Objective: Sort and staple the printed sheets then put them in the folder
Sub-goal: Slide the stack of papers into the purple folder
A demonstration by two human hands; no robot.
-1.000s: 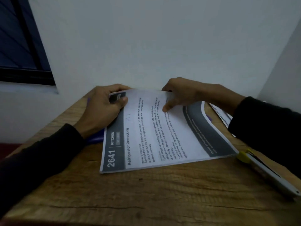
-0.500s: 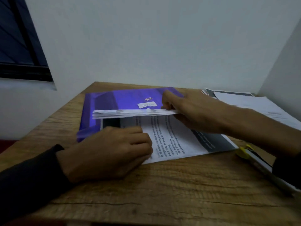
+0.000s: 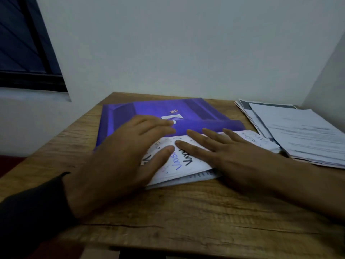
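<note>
A person sits at a brown wooden table point(image 3: 186, 217) by a pale wall. A shiny purple plastic folder point(image 3: 149, 111) lies flat at the back of the table. A bundle of white paper sheets with scribbled handwriting point(image 3: 179, 161) lies on the table with its far edge at the folder's near edge; I cannot tell if it goes inside. The left hand point(image 3: 121, 161) lies flat with fingers spread wide, pressing on the left part of the sheets, and its fingertips touch the folder. The right hand point(image 3: 227, 156) lies flat too, fingers straight, pressing on the right part of the sheets. Another pile of white printed papers point(image 3: 298, 131) rests at the right side of the table, near the wall.
</note>
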